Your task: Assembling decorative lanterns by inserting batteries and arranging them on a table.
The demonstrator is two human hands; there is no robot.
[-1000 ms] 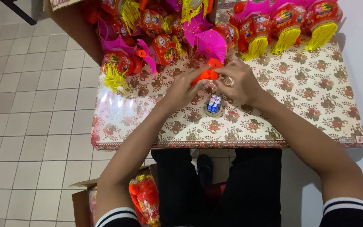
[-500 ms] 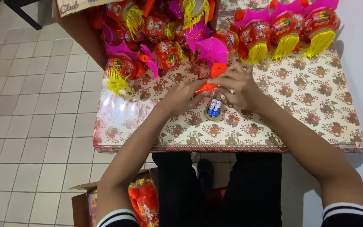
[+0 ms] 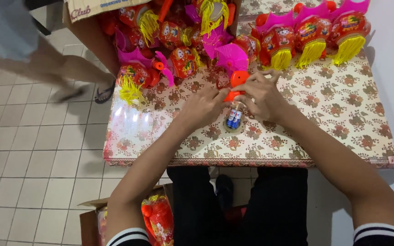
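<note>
Hands at table centre: left hand [image 3: 204, 107] and right hand [image 3: 263, 94], fingers curled close, pinch one small orange plastic piece [image 3: 236, 85] between them above a blue-and-white battery pack [image 3: 234, 118] lying on the floral tablecloth [image 3: 324, 118]. Red lanterns with yellow tassels [image 3: 311, 34] line the far edge; cardboard box [image 3: 92, 27] at upper left, cut off. Second box [image 3: 92, 223] below, partly hidden. Exact grip points unclear.
</note>
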